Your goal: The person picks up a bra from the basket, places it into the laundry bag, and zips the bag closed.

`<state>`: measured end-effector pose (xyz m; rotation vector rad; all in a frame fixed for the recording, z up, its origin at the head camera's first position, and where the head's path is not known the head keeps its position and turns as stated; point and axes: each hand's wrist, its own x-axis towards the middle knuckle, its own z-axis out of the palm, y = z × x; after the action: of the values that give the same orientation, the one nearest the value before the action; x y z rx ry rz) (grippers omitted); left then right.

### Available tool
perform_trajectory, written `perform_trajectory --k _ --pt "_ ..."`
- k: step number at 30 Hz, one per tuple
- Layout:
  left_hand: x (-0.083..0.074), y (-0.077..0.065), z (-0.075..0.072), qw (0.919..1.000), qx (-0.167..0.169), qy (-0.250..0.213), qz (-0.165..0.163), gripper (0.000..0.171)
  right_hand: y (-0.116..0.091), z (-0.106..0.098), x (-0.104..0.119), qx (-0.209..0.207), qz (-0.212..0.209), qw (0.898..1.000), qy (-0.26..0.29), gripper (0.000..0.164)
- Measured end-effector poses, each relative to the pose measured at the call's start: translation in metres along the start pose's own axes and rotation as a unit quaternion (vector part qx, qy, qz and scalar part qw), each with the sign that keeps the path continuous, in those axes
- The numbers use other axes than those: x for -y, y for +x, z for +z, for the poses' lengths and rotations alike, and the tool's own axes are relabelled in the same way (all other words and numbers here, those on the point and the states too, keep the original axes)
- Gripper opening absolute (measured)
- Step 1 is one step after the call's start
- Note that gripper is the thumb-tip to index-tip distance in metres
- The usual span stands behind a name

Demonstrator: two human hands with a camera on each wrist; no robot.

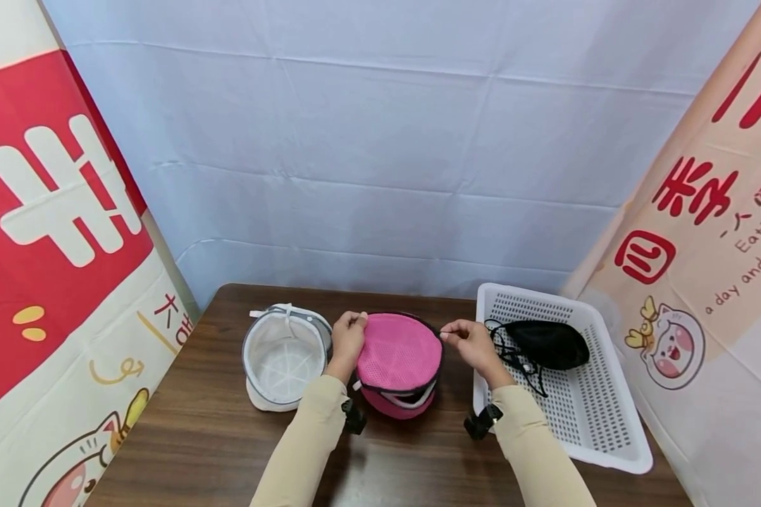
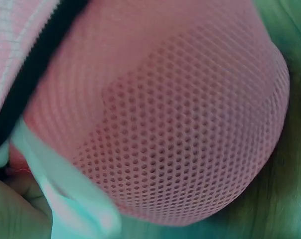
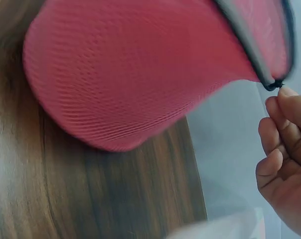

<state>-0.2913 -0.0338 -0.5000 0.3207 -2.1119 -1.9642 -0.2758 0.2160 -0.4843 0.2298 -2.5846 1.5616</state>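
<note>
A pink mesh laundry bag [image 1: 401, 352] with black zipper trim stands on the table between my hands, its round lid partly unzipped along the near side. My left hand [image 1: 350, 339] grips the bag's rim on the left, beside a pale fabric tab [image 2: 66, 184]. On the right, thumb and index finger of my right hand [image 1: 472, 343] pinch the zipper pull [image 3: 276, 85] at the black edge. In the right wrist view the bag's pink side [image 3: 120, 74] bulges above the wood.
Left of the bag stands a white mesh bag [image 1: 287, 359] with grey trim, its top uncovered. A white perforated basket [image 1: 599, 415] stands at the right, holding a black pouch [image 1: 548, 343] with black cords. Behind the brown table [image 1: 190, 422] hangs a pale blue cloth [image 1: 380, 176].
</note>
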Motion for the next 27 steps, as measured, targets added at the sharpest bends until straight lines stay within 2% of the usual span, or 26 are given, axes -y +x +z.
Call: perform_trajectory --k 4,10,13,21,27 --pt "0.003 0.001 -0.003 0.9981 -0.039 -0.035 -0.032 0.018 -0.003 -0.002 0.002 0.011 0.003 1.0 0.007 0.009" --pt "0.001 -0.004 -0.002 0.9946 -0.071 -0.062 -0.043 0.018 -0.007 -0.001 0.001 0.019 0.01 0.999 0.025 0.012" --pt "0.0 -0.005 -0.001 0.9935 -0.086 -0.06 -0.045 0.017 -0.008 -0.001 0.001 0.023 0.013 0.999 0.025 0.013" --pt "-0.002 -0.006 -0.001 0.9958 -0.074 -0.035 -0.042 0.018 -0.007 -0.004 0.002 0.004 0.016 0.999 0.032 0.015" --pt "-0.002 -0.012 -0.003 0.9977 -0.038 -0.013 -0.055 0.013 -0.007 -0.004 0.002 -0.022 0.038 0.999 0.03 0.013"
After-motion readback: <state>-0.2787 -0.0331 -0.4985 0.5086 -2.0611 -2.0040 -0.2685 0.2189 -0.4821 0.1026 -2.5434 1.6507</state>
